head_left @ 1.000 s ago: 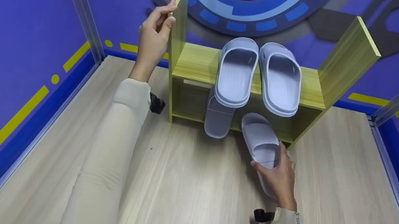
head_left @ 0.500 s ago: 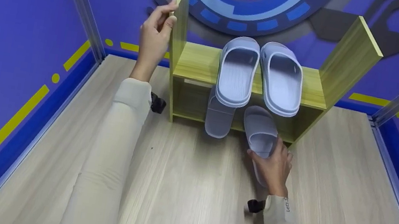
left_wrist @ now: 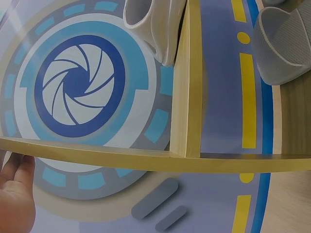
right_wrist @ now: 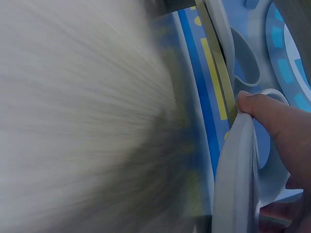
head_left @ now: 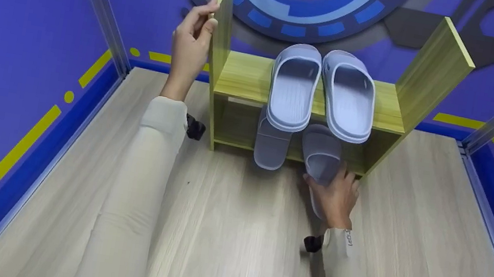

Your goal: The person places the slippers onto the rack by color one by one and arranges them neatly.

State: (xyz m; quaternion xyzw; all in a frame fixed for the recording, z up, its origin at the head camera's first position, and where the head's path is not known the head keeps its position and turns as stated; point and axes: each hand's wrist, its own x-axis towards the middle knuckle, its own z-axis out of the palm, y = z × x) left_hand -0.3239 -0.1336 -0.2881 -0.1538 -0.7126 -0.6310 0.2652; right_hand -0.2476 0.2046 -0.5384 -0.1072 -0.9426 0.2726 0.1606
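Note:
My left hand (head_left: 191, 45) grips the front edge of the left side panel of a yellow-green wooden shoe rack (head_left: 246, 79), thumb in front. In the left wrist view, the fingers (left_wrist: 23, 172) meet the panel's edge. With my right hand (head_left: 336, 197) I hold a grey slide slipper (head_left: 321, 145) by its heel part, thumb on one side and fingers on the other. Its toe reaches into the rack's lower compartment, while its heel sticks out in front. Beside it on the left, another grey slide slipper (head_left: 271, 150) lies in that compartment, its heel overhanging the front.
On the upper shelf sit two pale lavender clogs, the left clog (head_left: 293, 91) and the right clog (head_left: 348, 100), heels towards me. Blue patterned walls (head_left: 18, 48) stand left, right and behind. The rack stands on a light wood-grain floor (head_left: 222, 233).
My right hand has pushed the slide slipper forward and slightly left, its toe passing from in front of the rack into the lower compartment and straightening. The left hand keeps its hold on the panel.

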